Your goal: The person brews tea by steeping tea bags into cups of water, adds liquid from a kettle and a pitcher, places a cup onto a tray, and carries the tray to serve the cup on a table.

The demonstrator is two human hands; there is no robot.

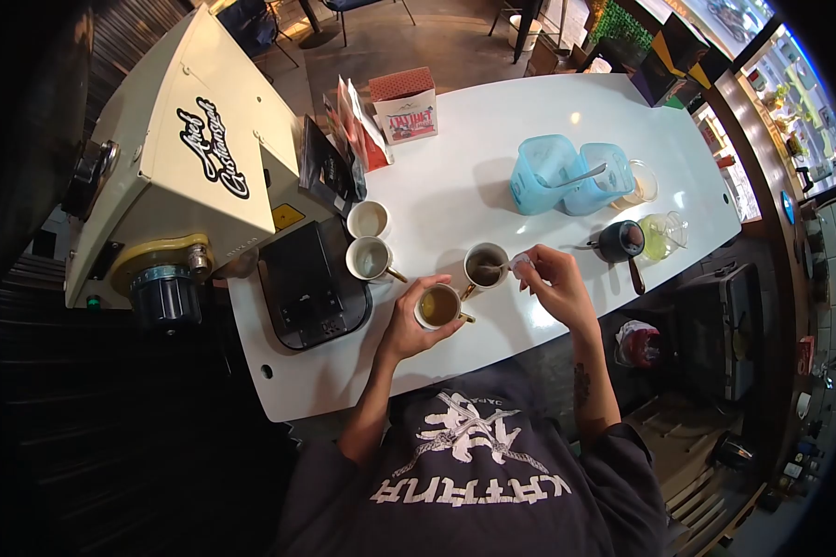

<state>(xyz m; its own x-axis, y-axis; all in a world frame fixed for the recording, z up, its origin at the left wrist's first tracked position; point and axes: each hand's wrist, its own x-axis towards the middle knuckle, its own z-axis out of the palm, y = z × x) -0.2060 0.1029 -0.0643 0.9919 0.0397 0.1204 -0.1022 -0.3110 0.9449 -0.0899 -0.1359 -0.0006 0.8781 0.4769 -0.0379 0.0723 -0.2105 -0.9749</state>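
Note:
My left hand point(407, 323) is wrapped round a white cup point(437, 306) with a gold handle and yellowish liquid inside. Just beyond it stands a second cup point(485, 266) holding darker liquid, its gold handle pointing toward me. The fingers of my right hand point(559, 288) pinch a spoon point(498, 269), whose lower end dips into the dark cup. Something whitish shows at those fingertips; I cannot make out what it is. Two more white cups, one nearer point(370, 258) and one farther point(369, 220), stand left of my hands.
Left is a large cream machine point(195, 139) beside a black scale-like base point(314, 288). Packets point(362, 125) and a printed box point(407, 111) stand behind. To the right are blue containers point(541, 172), a dark long-handled pot point(620, 241) and a glass jug point(664, 236) on the white table point(474, 102).

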